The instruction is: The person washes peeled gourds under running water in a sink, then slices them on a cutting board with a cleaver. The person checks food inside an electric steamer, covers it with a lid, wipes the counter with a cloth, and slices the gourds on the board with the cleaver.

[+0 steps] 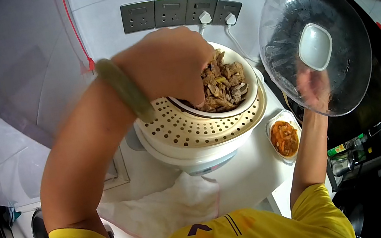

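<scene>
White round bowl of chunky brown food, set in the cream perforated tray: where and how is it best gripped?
Probably by opposite sides of the white round bowl's rim, coming from above: the cream perforated tray surrounds its lower wall, while the rim stands clear. The right side looks free; the bare left hand covers the left. Chunky brown food fills much of it, so a level grip seems safest.

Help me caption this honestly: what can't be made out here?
Head view:
- Most fingers of the left hand: hidden by its back.
- Left rim of the white bowl: behind that hand.
- Fingers of the right hand: blurred behind the clear lid.
- Panel detail, white steamer: too small.
</scene>
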The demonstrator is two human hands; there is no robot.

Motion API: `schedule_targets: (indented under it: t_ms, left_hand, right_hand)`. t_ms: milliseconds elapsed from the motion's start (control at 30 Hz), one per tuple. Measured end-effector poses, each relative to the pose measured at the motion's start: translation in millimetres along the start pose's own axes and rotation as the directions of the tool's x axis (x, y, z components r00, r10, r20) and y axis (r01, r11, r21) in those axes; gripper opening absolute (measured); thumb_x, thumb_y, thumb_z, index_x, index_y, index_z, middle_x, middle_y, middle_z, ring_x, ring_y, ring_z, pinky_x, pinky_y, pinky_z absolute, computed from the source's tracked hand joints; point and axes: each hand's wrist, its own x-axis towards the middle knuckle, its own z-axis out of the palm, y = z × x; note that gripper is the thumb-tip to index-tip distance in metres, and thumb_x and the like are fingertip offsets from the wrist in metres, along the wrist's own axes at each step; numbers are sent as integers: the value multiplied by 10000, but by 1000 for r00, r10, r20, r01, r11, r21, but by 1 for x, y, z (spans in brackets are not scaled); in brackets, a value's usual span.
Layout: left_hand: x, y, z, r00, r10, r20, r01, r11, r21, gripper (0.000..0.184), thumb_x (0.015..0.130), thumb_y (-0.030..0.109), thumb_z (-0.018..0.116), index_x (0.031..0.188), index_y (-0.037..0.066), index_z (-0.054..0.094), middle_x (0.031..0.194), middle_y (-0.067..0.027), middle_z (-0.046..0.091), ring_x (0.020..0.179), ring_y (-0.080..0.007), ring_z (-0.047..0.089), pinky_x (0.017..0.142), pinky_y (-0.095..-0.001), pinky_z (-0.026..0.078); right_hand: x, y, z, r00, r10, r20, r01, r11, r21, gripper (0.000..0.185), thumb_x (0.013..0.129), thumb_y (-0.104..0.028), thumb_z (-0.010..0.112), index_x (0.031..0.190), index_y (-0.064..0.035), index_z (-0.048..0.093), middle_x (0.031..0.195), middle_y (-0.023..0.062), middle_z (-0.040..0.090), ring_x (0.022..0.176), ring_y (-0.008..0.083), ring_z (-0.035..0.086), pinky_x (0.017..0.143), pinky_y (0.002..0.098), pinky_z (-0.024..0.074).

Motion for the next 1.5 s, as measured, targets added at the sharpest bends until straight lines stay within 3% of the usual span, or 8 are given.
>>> schedule_targets:
  t_ms: [167, 233, 300, 500, 833, 1267, 1367, 1500]
  left_hand:
    - [17, -18, 18, 952, 106, -287, -41, 974, 224, 215, 706, 86, 696, 907, 46, 634, 879, -100, 597, 933, -313, 575, 805, -413, 466]
    - [18, -21, 15, 930, 94, -356, 3, 965, 262, 211, 711, 88, 696, 908, 46, 633, 884, -100, 599, 937, -307, 573, 810, -412, 463]
    - [11, -22, 7, 925, 42, -378, 29, 983, 179, 171, 717, 87, 693, 882, 60, 658, 869, -99, 608, 929, -297, 575, 814, -404, 466]
    - [-8, 3, 3, 990, 71, 118, -35, 958, -284, 14, 701, 79, 691, 699, 65, 694, 806, -93, 611, 903, -287, 576, 800, -384, 475]
    - [-6, -24, 11, 919, 105, -381, -33, 981, 193, 31, 708, 56, 711, 735, 71, 715, 867, -58, 582, 948, -260, 571, 828, -369, 477]
    - [-6, -2, 21, 998, 43, -52, -50, 987, -155, 118, 674, -16, 663, 659, 92, 708, 898, -71, 611, 935, -283, 582, 795, -375, 484]
    - [-6, 1, 21, 998, 36, -57, -40, 997, -66, 153, 674, -34, 646, 702, 96, 722, 897, -81, 609, 939, -291, 582, 799, -383, 486]
    - [-5, 5, 19, 995, 99, 2, -99, 994, -35, 186, 680, -40, 631, 747, 106, 724, 850, -75, 589, 919, -294, 579, 787, -385, 489]
  right_hand:
    - [-7, 6, 14, 999, -45, -15, 43, 995, -87, 302, 903, -184, 679, 1103, 15, 570, 971, 99, 601, 835, 188, 579, 693, 278, 547]
    - [-1, 3, 1, 996, 47, -81, -41, 996, 78, 430, 838, -80, 682, 1216, 59, 530, 1052, 121, 581, 931, 198, 553, 1041, 333, 404]
    - [1, 3, -5, 998, 63, 0, -63, 990, 127, 414, 832, -59, 678, 1201, 58, 531, 1048, 126, 575, 921, 199, 549, 1011, 322, 421]
    - [-9, 10, 30, 998, 58, -20, -55, 990, 129, 388, 818, -14, 669, 1174, 54, 530, 985, 117, 556, 851, 191, 524, 869, 285, 469]
    - [-8, 12, 12, 998, 57, -27, -54, 993, 102, 428, 824, -25, 674, 1212, 59, 516, 1047, 129, 545, 861, 186, 514, 750, 236, 485]
    - [-8, 11, 7, 986, 134, -101, -104, 961, 258, 523, 804, -20, 701, 1281, 53, 499, 1225, 163, 564, 1126, 263, 561, 996, 309, 483]
    - [-9, 13, 22, 994, 54, -92, -49, 997, 63, 285, 906, -185, 649, 1110, 2, 580, 924, 109, 612, 758, 149, 617, 553, 217, 555]
    - [-14, 10, 15, 977, 58, -207, -24, 986, 165, 582, 783, -63, 745, 1303, 36, 505, 1305, 157, 561, 1228, 275, 533, 1153, 402, 370]
